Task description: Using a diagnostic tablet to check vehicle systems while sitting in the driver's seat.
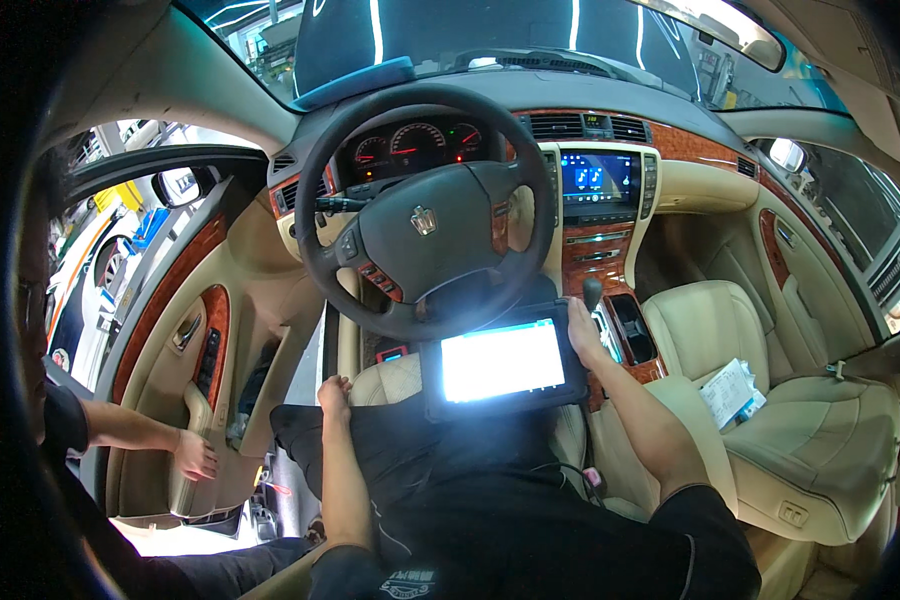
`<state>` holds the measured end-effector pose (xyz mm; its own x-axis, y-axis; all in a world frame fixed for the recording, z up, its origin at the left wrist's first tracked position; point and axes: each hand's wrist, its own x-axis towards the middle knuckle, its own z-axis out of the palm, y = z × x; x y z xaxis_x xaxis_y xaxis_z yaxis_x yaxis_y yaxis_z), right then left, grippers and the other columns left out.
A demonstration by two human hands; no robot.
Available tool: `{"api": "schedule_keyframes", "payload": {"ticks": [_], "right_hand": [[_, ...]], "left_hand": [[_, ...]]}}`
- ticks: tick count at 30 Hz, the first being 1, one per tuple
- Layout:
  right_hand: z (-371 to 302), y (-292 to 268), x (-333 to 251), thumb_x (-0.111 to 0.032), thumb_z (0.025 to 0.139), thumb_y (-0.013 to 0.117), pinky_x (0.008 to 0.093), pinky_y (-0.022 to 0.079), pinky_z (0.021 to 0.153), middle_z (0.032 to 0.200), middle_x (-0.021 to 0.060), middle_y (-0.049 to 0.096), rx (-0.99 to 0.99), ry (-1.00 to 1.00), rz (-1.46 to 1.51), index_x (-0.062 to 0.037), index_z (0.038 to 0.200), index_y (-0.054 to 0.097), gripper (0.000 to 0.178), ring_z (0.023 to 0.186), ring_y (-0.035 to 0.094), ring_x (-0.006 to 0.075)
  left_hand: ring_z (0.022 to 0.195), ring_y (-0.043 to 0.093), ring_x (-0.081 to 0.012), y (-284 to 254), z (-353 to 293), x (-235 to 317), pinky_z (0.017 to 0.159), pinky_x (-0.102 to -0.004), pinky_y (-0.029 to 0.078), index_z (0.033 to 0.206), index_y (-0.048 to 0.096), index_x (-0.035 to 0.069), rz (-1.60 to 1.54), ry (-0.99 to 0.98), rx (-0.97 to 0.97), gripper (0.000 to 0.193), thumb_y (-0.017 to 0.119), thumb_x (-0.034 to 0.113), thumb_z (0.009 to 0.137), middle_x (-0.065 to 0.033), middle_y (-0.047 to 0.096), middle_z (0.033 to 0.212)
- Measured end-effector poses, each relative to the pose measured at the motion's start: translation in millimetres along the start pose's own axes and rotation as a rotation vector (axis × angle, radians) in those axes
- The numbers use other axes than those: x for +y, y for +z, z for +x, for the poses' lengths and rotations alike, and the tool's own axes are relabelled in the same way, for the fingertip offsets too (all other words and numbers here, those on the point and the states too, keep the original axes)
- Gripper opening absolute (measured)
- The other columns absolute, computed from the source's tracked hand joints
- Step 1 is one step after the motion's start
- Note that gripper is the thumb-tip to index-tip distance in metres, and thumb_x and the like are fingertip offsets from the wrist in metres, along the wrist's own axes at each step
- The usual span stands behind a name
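A black-cased tablet [503, 363] with a bright, washed-out screen rests tilted across my lap, below the steering wheel [425, 215]. My right hand [583, 335] grips its right edge, with the fingers partly hidden behind the case. Left of the tablet, my left hand [335, 395] is curled into a fist over my thigh, apart from the tablet, and nothing shows in it. The steering wheel's lower rim comes close to the tablet's top edge. A dark cable [570, 468] runs over the seat by my right thigh.
Another person's hand [196, 456] lies on the armrest of the open driver's door [170, 400]. To the right are the gear lever [592, 292], a lit centre screen [598, 180], and papers [732, 393] on the passenger seat [810, 430]. Instrument lights [420, 145] glow behind the wheel.
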<state>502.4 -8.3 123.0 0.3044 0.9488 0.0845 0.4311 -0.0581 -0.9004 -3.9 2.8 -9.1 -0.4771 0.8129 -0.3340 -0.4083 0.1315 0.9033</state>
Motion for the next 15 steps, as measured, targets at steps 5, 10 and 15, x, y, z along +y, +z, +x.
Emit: {"api": "schedule_keyframes", "payload": {"ticks": [5,10,15], "right_hand": [[3,2,6,-0.039,0.097,0.024,0.0359,0.027,0.105,0.133,0.022,0.042,0.005,0.007,-0.014,0.0018,0.13,0.04,0.055,0.127,0.036,0.033],[5,2,13,-0.039,0.097,0.024,0.0364,0.028,0.104,0.133,0.0224,0.042,-0.037,-0.001,0.027,0.001,0.13,0.04,0.054,0.127,0.036,0.0333],[15,6,32,-0.039,0.097,0.023,0.0379,0.03,0.102,0.129,0.0235,0.045,-0.025,-0.015,0.04,0.0004,0.126,0.043,0.053,0.123,0.039,0.0362]], "left_hand": [[0.062,0.054,-0.0174,-1,0,0,0.056,-0.0264,0.044,0.089,0.054,-0.006,0.004,0.003,0.004,0.017,0.049,0.009,0.081,-0.014,0.058,0.081],[0.061,0.054,-0.0177,-1,-2,-1,0.056,-0.0266,0.044,0.087,0.054,-0.006,-0.007,-0.007,0.008,0.016,0.049,0.008,0.081,-0.0143,0.058,0.079],[0.06,0.051,-0.0167,1,-1,-2,0.055,-0.0269,0.042,0.085,0.052,-0.006,-0.009,0.013,0.02,0.014,0.048,0.007,0.081,-0.0136,0.056,0.078]]}}
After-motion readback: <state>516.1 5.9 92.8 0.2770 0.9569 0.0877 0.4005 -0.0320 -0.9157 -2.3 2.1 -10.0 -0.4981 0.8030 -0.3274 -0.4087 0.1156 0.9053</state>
